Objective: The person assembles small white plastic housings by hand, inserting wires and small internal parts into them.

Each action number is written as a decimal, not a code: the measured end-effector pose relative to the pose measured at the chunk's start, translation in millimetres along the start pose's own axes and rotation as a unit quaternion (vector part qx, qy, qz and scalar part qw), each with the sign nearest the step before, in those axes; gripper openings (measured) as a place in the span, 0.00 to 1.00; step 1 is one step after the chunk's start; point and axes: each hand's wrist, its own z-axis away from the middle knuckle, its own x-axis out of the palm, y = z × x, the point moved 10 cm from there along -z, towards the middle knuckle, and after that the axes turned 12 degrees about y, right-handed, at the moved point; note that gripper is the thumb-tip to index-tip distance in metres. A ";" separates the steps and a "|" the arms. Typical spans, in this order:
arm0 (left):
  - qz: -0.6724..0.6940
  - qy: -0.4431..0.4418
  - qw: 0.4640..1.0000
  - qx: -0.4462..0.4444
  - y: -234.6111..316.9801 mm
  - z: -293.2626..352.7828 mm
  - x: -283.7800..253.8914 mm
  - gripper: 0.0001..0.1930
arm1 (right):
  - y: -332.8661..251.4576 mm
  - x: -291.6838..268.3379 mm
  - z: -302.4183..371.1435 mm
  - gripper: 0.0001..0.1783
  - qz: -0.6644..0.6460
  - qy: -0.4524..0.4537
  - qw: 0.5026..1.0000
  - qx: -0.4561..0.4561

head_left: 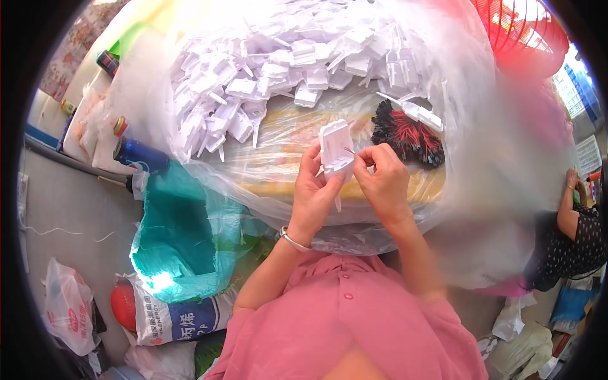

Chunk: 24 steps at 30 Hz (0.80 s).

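My left hand (312, 197) grips a white plastic casing (335, 144), a shallow rectangular shell with a narrow stem pointing down. Close against the casing's right side, my right hand (385, 183) is closed in a pinch on a thin reddish wire (349, 151), whose tip reaches into the shell. Just beyond that hand lies a bundle of short red and black wires (411, 136). A large heap of similar white casings (278, 63) spreads over the far part of the plastic-covered table (272, 168). One stemmed casing (423, 116) rests against the wire bundle.
Clear plastic sheeting (468, 209) drapes over the table edge. To the left are a blue can (140, 154) and an open teal woven sack (174, 218). Bags (68, 307) stand on the floor. At the right, another person's arm (569, 212) shows; a red lantern-like object (525, 35) is beyond.
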 end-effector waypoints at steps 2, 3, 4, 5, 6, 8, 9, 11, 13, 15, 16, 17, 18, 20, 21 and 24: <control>0.001 -0.001 1.000 0.009 1.9 0.7 -0.6 0.32 | -3.5 -0.1 0.2 0.04 0.007 -0.001 1.000 -0.010; 0.000 -0.001 1.000 0.008 1.5 0.7 0.5 0.32 | -5.8 -0.8 -0.1 0.04 0.019 -0.004 1.000 -0.022; -0.008 0.000 1.000 0.010 1.7 0.7 1.1 0.32 | -8.4 -1.4 -0.4 0.04 0.031 -0.006 0.999 -0.034; -0.016 0.000 1.000 0.013 2.0 0.6 1.7 0.32 | -9.2 -2.3 -1.0 0.04 0.031 -0.006 0.999 -0.033; -0.016 0.000 1.000 0.013 1.5 0.7 1.7 0.32 | -9.8 -1.9 -0.6 0.03 0.039 -0.008 0.999 -0.034; -0.033 -0.001 0.999 0.025 2.8 1.0 2.3 0.31 | -10.4 -1.6 0.1 0.03 0.046 -0.011 0.998 -0.035; -0.033 -0.001 0.999 0.025 2.5 1.0 2.4 0.31 | -11.1 -0.6 0.9 0.03 0.055 -0.016 0.998 -0.040; -0.048 -0.008 0.998 0.037 4.0 1.2 4.0 0.31 | -11.5 0.6 1.8 0.03 0.064 -0.020 0.997 -0.047; -0.046 -0.007 0.998 0.041 3.4 1.7 2.7 0.31 | -14.0 0.2 2.6 0.04 0.079 -0.013 0.995 -0.064; -0.044 -0.006 0.998 0.044 5.1 2.6 2.4 0.31 | -15.2 -0.5 2.5 0.04 0.086 -0.008 0.994 -0.072; -0.049 -0.007 0.998 0.032 5.3 3.1 3.5 0.31 | -16.2 -1.6 2.4 0.04 0.094 -0.003 0.992 -0.079; -0.054 -0.008 0.998 0.020 4.1 3.3 4.2 0.31 | -16.2 -2.2 2.2 0.04 0.095 -0.003 0.992 -0.079; -0.054 -0.008 0.998 0.020 3.9 3.3 3.7 0.31 | -18.5 -2.8 2.1 0.04 0.097 -0.001 0.992 -0.086; -0.036 -0.018 0.999 0.033 5.9 3.6 5.1 0.31 | -21.0 -3.4 2.2 0.05 0.098 0.001 0.991 -0.094; -0.036 -0.018 0.999 0.033 5.9 3.6 5.2 0.31 | -22.0 -3.2 2.6 0.05 0.105 0.001 0.989 -0.100; -0.034 -0.015 0.999 0.025 4.8 3.7 5.3 0.31 | -26.7 -2.8 2.9 0.05 0.106 0.002 0.988 -0.115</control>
